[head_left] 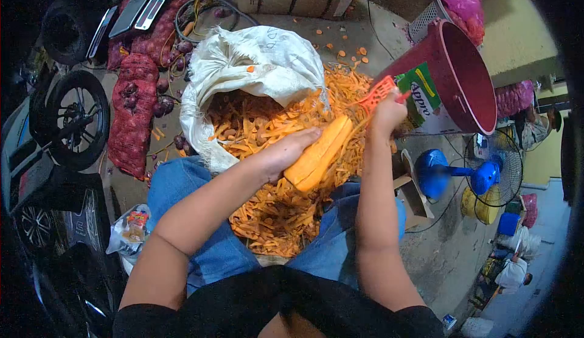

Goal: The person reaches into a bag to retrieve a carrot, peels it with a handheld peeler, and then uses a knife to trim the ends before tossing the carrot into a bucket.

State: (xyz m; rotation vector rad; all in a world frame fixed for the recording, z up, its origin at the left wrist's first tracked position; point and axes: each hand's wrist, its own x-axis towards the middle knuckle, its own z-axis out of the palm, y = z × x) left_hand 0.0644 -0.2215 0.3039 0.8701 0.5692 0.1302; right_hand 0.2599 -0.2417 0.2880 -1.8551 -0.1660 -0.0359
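Note:
A large, peeled orange vegetable (319, 155) lies slanted in my left hand (291, 152), whose fingers wrap round its left side. To its upper right, my right hand (389, 114) is closed on the handle of a red-orange peeler (378, 93). The peeler's head stands a little off the upper end of the vegetable. Beneath both hands spreads a heap of orange peelings (274, 213), between my knees. More peelings lie in the mouth of a white woven sack (267, 52) just beyond my left hand.
A dark red bucket (468, 76) leans at the upper right, near a blue fan (433, 174). Red net sacks of onions (131, 119) and a scale (135, 9) are at the left, beside a motorcycle wheel (76, 116). People (514, 271) are far right.

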